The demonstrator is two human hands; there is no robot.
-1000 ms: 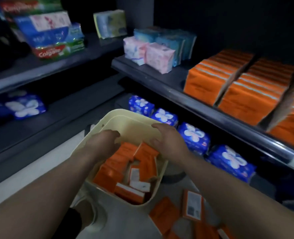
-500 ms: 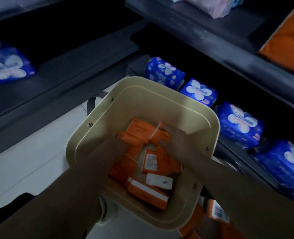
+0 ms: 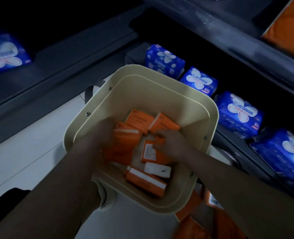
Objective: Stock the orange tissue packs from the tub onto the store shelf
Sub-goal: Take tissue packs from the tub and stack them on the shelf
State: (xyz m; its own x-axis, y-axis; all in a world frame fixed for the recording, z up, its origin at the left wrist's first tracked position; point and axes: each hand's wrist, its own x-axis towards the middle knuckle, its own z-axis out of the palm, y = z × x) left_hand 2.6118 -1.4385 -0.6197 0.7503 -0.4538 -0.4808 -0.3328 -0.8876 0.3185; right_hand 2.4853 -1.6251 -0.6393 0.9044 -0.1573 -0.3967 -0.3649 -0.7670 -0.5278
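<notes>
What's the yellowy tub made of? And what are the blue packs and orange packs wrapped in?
The tub looks like hard plastic: smooth, matte cream walls, a moulded rim, small rivets. The blue packs seem wrapped in soft glossy plastic film; it crinkles and shines. The orange packs look film-wrapped too, but blur leaves that open.

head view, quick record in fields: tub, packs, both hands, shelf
tub: cream, open, in front of the shelves
orange tissue packs: loose heap in the tub
left hand: in the tub on the packs, blurred, grip unclear
right hand: in the tub, fingers curled round one pack
shelf: orange stock at top right
blue packs: row on the lower shelf
</notes>
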